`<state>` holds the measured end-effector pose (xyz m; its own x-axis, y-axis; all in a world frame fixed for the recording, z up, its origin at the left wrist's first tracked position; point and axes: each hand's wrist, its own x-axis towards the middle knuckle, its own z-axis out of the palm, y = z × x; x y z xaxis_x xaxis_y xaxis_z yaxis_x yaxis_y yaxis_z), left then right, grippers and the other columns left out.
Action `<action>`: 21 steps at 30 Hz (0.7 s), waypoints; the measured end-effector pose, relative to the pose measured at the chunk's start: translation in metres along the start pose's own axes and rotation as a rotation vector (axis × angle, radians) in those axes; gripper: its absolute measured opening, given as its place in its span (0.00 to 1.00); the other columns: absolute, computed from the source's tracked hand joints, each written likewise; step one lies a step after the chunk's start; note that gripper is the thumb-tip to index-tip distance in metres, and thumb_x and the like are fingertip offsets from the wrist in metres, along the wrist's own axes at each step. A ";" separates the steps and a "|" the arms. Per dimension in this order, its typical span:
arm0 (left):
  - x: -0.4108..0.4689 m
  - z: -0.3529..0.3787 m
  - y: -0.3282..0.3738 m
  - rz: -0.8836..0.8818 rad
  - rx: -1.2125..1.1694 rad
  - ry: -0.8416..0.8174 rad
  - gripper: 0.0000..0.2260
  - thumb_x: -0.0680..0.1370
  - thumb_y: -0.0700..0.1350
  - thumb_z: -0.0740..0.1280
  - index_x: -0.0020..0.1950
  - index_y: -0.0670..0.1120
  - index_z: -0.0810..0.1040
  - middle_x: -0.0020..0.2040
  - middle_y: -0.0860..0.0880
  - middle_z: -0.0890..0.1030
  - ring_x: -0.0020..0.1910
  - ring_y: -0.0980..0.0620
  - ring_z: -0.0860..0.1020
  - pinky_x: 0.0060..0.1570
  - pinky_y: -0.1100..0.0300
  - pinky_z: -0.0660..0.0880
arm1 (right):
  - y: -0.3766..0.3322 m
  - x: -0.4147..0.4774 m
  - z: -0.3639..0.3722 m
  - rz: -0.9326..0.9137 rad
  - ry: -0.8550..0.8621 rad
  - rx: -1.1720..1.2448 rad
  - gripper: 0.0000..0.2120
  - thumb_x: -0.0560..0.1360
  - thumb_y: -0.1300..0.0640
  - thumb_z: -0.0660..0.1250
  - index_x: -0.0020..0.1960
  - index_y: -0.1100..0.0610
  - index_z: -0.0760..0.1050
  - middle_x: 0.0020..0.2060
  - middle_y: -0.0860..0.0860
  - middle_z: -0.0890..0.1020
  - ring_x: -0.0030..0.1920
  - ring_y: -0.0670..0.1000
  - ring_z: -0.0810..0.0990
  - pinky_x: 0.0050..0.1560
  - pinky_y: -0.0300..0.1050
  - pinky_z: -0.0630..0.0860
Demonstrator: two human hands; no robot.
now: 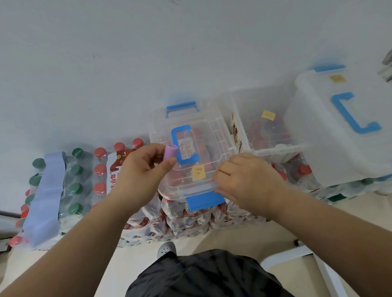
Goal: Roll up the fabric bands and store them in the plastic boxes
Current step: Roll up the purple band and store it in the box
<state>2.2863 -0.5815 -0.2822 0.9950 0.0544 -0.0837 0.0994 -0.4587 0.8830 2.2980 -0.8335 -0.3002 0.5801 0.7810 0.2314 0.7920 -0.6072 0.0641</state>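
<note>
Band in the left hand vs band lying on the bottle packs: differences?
The rolled band is a short tight cylinder; the flat band is a long unrolled strip. The left hand pinches the rolled band; the flat band lies on the bottle packs, untouched. The rolled band looks pinker, the flat band bluer. Both are plain purple-toned fabric.

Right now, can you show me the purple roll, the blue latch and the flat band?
purple roll [169,152]: head view, middle of its side.
blue latch [204,200]: head view, its front face.
flat band [48,192]: head view, middle of the strip.
</note>
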 end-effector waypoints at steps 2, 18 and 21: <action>-0.005 -0.004 0.002 -0.004 -0.131 0.016 0.06 0.79 0.40 0.69 0.50 0.51 0.83 0.43 0.50 0.86 0.45 0.50 0.83 0.50 0.51 0.82 | 0.003 0.002 -0.002 -0.034 -0.012 -0.010 0.09 0.69 0.55 0.79 0.44 0.57 0.80 0.37 0.54 0.84 0.35 0.55 0.82 0.40 0.51 0.83; -0.039 -0.029 -0.010 -0.015 -0.148 0.218 0.06 0.82 0.45 0.64 0.52 0.49 0.80 0.44 0.53 0.85 0.44 0.56 0.83 0.44 0.66 0.78 | 0.023 0.036 -0.018 0.027 -0.026 0.003 0.14 0.70 0.44 0.65 0.44 0.53 0.83 0.33 0.49 0.80 0.30 0.52 0.77 0.30 0.43 0.73; -0.043 -0.030 -0.021 -0.076 -0.139 0.159 0.07 0.84 0.46 0.61 0.50 0.50 0.78 0.41 0.50 0.84 0.41 0.51 0.82 0.44 0.61 0.78 | 0.000 0.034 -0.013 0.125 0.022 0.042 0.11 0.70 0.49 0.67 0.45 0.55 0.83 0.33 0.50 0.79 0.31 0.54 0.77 0.30 0.46 0.77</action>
<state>2.2409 -0.5475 -0.2827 0.9696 0.2285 -0.0879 0.1605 -0.3219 0.9331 2.3157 -0.8086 -0.2800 0.6707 0.6959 0.2565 0.7214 -0.6925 -0.0073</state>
